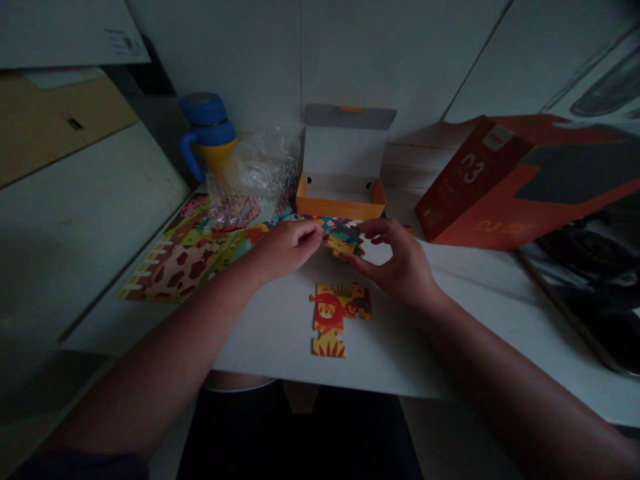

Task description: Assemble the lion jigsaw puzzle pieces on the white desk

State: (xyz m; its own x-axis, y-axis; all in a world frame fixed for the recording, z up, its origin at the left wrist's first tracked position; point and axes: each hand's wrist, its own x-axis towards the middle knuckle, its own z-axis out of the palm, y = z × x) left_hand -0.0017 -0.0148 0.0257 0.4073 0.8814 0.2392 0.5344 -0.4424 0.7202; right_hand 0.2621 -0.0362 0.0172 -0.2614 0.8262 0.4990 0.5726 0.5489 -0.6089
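While the right hand (pixel 403 261) pinches puzzle pieces (pixel 343 245) mid-frame and the left hand (pixel 286 248) curls, its hold unclear from here, light edge pressure should keep them unbent.

Head-worn view, forward and downward.

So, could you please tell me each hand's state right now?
Left hand: curled closed; whether it holds anything cannot be told.
Right hand: curved about flat yellow-and-green puzzle pieces; firm grip cannot be told.
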